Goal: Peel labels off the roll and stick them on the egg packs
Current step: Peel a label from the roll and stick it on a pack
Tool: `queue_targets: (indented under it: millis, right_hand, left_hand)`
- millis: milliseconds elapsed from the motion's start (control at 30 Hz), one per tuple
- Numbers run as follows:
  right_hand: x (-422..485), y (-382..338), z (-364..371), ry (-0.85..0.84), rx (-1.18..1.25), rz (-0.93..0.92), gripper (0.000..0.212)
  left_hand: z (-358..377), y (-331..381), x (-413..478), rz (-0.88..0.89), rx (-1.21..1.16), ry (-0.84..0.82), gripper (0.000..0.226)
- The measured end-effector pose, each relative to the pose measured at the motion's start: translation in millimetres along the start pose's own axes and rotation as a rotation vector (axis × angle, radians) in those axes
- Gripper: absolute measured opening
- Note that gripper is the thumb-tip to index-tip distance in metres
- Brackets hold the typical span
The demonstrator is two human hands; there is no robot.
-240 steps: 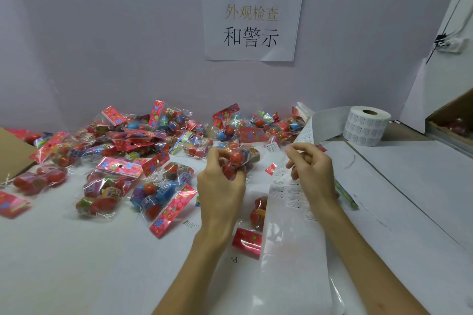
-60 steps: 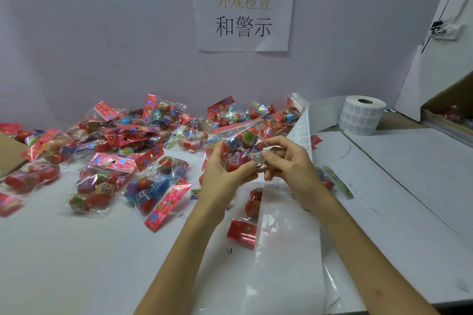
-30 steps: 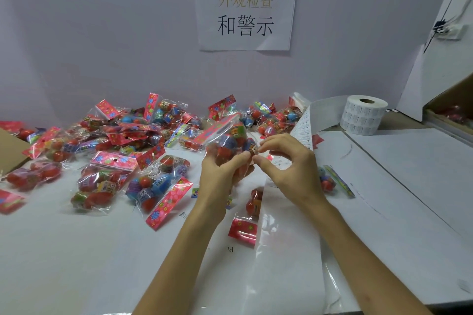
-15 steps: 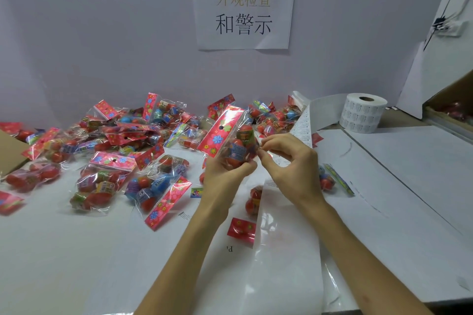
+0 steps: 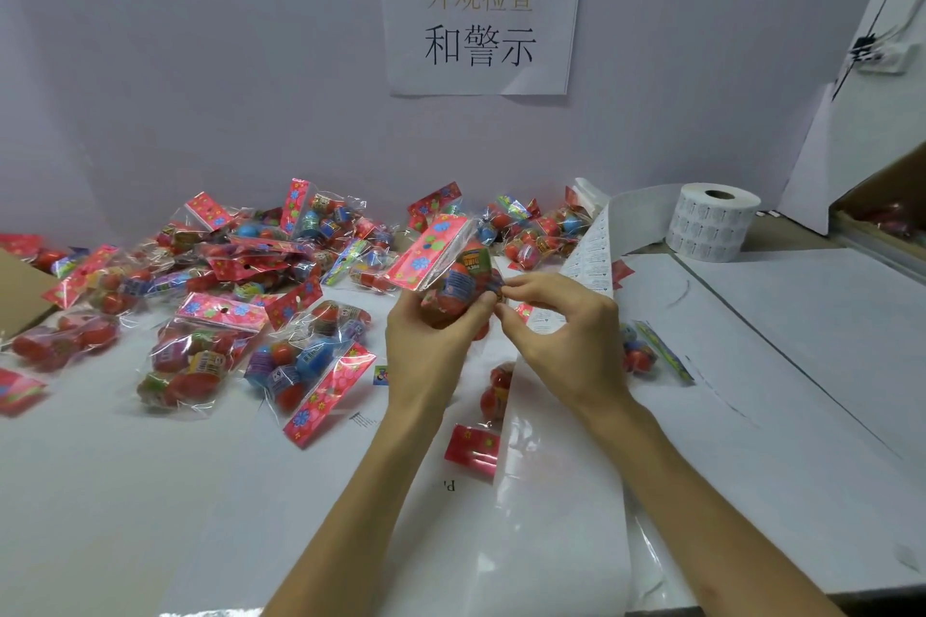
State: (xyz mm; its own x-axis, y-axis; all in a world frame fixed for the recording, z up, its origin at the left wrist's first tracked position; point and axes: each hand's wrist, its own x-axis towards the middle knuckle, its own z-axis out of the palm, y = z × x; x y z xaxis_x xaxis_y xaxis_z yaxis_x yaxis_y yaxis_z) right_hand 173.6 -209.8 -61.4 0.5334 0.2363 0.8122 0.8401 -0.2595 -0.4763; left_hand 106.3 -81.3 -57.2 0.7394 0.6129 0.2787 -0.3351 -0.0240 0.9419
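Cellophane egg packs (image 5: 200, 296) lie heaped at the left; whether they are labelled is unreadable, so most work is judged outstanding. Left hand (image 5: 431, 341) grips the held pack (image 5: 451, 273) above the table, long axis slanting, red header pointing up-left. Right hand (image 5: 561, 331) pinches the pack's right edge, probably seating a label. Label strip (image 5: 594, 251) trails to the roll (image 5: 711, 226).

My white table (image 5: 125, 491): label roll (image 5: 711, 228) stands upright at the back. Backing strip (image 5: 566, 541) trails off the roll twd me, flat on the tabletop. Egg packs (image 5: 225, 276) heaped well left of the roll, w/ brown cardboard (image 5: 20, 296) farthest left. One egg pack (image 5: 639, 356) lies nearer me than the roll, beside the strip.
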Motion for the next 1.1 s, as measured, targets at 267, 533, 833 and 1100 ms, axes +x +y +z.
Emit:
queue_targets:
  millis: [267, 533, 833, 1100]
  right_hand:
    - [-2, -3, 2, 0.035, 0.113, 0.158, 0.013]
    - [0, -3, 3, 0.047, 0.141, 0.226, 0.010]
    - [-1, -3, 0, 0.022, 0.148, 0.183, 0.011]
    - [-3, -5, 3, 0.043, 0.158, 0.215, 0.021]
  left_hand:
    - [1, -1, -1, 0.092, 0.047, -0.012, 0.038]
    - [1, -7, -1, 0.104, 0.082, -0.019, 0.041]
    - [2, -6, 2, 0.016, 0.055, 0.002, 0.043]
    - [7, -4, -9, 0.161, 0.111, 0.000, 0.043]
